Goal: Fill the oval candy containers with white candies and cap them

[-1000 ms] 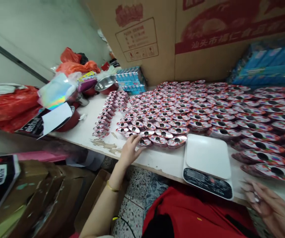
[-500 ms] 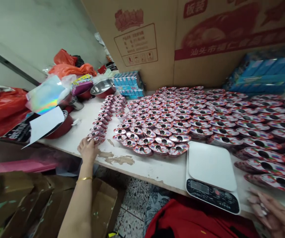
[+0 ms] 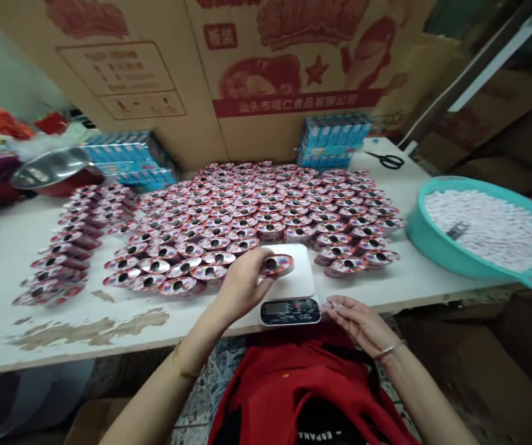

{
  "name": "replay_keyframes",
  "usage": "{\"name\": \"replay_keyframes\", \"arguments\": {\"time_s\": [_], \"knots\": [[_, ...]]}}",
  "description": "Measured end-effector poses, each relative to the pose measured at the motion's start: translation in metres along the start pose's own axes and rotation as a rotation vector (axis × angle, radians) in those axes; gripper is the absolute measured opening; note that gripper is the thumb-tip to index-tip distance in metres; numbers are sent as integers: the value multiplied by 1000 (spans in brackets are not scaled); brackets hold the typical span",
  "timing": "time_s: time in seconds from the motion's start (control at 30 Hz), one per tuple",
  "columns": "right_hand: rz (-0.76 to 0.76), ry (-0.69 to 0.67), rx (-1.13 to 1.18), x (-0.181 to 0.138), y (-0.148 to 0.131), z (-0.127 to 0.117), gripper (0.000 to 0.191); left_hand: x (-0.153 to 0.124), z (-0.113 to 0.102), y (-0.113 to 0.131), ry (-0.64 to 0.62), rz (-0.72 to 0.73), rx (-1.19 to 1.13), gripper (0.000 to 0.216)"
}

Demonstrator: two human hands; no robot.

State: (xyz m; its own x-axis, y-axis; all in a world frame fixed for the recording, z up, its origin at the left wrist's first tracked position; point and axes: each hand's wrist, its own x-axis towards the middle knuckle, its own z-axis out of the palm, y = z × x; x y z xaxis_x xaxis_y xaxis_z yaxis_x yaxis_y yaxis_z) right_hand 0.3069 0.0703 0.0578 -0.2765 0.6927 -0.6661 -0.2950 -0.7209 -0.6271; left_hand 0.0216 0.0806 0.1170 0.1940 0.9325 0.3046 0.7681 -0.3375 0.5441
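Observation:
My left hand (image 3: 247, 279) grips a small red-and-white packet (image 3: 277, 266) with an oval top and a dark round spot in its middle. The packet is over the white plate of a kitchen scale (image 3: 296, 285); whether it rests on the plate I cannot tell. Beside the scale's lower right corner is my right hand (image 3: 356, 321), thumb and fingers drawn together. Something small may be between its fingertips, too unclear to name. Many like packets (image 3: 219, 232) stand in tight rows behind the scale, and a separate double row (image 3: 68, 247) stands at the left.
A turquoise basin (image 3: 479, 266) of small white pieces, with a metal tool (image 3: 456, 231) in it, sits at the right. Black scissors (image 3: 388, 161) lie at the back. Blue box stacks (image 3: 335, 139) stand before a large carton (image 3: 266, 74). A metal bowl (image 3: 52, 170) is at left.
My left hand has moved right from the row at the left to the scale, now with a packet in it. The view has turned right, bringing the basin and scissors into sight.

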Motion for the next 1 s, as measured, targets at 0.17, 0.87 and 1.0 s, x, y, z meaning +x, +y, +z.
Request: {"name": "replay_keyframes", "arguments": {"time_s": [0.17, 0.87, 1.0], "knots": [[-26, 11, -3, -11, 8, -6, 39, 32, 43, 1, -175, 76, 97, 39], [-389, -249, -720, 0, -66, 60, 38, -137, 53, -70, 197, -349, 197, 19], [-625, -267, -1054, 21, -86, 92, 26, -135, 53, -71, 204, -290, 235, 18]]}}
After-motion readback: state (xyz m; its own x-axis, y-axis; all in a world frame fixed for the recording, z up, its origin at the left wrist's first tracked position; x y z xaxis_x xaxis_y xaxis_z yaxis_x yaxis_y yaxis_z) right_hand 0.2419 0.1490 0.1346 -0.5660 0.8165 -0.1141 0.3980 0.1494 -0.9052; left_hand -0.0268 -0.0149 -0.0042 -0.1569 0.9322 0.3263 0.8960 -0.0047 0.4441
